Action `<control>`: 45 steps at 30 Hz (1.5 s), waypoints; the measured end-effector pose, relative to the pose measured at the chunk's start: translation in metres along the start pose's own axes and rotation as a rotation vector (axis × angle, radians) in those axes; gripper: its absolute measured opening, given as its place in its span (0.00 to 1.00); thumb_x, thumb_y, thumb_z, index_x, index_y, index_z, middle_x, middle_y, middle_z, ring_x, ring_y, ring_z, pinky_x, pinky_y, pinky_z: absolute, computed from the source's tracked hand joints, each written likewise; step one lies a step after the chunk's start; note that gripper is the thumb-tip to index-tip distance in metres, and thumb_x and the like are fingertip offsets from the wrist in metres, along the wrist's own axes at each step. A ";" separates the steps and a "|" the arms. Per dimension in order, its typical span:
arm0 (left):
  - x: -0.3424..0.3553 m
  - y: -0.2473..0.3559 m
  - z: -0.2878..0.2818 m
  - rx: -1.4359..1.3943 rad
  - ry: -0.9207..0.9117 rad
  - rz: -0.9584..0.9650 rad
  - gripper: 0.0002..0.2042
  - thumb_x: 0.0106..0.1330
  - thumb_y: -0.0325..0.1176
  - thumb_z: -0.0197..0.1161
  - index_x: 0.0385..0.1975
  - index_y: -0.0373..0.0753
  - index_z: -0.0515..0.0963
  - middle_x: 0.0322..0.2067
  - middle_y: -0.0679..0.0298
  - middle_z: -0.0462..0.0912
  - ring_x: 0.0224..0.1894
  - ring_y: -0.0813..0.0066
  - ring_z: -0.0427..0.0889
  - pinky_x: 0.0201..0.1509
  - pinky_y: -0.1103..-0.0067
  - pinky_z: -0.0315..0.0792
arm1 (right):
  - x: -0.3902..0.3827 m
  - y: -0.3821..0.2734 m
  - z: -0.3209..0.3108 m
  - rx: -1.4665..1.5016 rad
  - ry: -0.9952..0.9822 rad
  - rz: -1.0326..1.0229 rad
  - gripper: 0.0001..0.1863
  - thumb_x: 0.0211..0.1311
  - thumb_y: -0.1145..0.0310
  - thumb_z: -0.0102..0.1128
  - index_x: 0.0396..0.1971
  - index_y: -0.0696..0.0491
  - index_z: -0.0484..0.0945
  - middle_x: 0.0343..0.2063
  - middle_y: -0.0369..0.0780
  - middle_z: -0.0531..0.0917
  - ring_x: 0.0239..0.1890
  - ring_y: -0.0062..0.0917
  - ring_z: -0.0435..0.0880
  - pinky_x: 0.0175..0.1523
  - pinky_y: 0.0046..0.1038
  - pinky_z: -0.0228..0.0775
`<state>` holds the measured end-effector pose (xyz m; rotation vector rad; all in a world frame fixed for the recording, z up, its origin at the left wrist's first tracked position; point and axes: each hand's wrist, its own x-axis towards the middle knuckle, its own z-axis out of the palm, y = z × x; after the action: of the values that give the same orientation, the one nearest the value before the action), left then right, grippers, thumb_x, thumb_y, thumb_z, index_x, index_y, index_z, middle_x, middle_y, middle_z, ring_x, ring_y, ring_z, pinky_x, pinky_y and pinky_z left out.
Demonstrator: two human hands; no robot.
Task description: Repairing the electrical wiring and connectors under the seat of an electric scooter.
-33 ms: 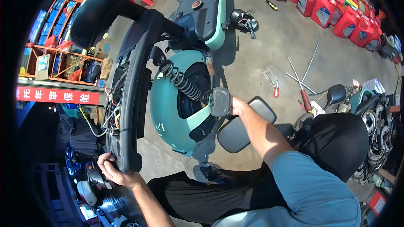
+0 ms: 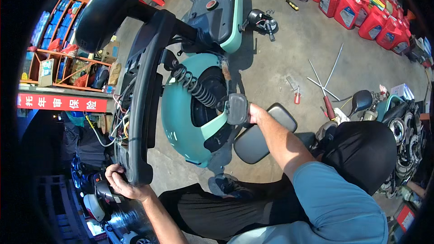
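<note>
An electric scooter with a pale green rear mudguard [image 2: 178,122] takes up the middle. My left hand [image 2: 124,183] is closed round the rear end of its long black seat frame [image 2: 138,144]. Coloured wires [image 2: 121,122] hang bare along that frame's side. My right hand [image 2: 255,114] reaches to the wheel hub, against the edge of a dark grey cover [image 2: 237,110]; its fingertips are hidden behind the cover. Between frame and hub runs a coil-spring shock absorber [image 2: 196,88]. The black tyre [image 2: 209,88] shows inside the mudguard.
A black padded cushion [image 2: 253,147] lies by my right forearm. On the floor are a red-handled screwdriver [image 2: 329,107], a small red screwdriver [image 2: 297,98], metal rods [image 2: 333,65] and a yellow-black screwdriver [image 2: 293,5]. Red oil bottles [image 2: 348,11] stand far right; scrap parts [image 2: 402,147] pile up at right.
</note>
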<state>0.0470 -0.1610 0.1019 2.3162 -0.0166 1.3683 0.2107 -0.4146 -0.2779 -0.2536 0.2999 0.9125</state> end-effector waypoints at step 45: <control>-0.001 0.022 0.018 -0.315 0.067 -0.258 0.10 0.69 0.27 0.47 0.31 0.33 0.76 0.29 0.68 0.73 0.31 0.83 0.67 0.38 0.83 0.62 | -0.023 -0.060 -0.072 -0.344 0.440 -0.414 0.20 0.65 0.79 0.48 0.56 0.52 0.71 0.24 0.30 0.71 0.19 0.16 0.66 0.31 0.26 0.67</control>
<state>0.0565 -0.1877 0.1021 1.9368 0.0790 1.2157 0.2349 -0.4911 -0.3309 -0.8091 0.4745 0.4844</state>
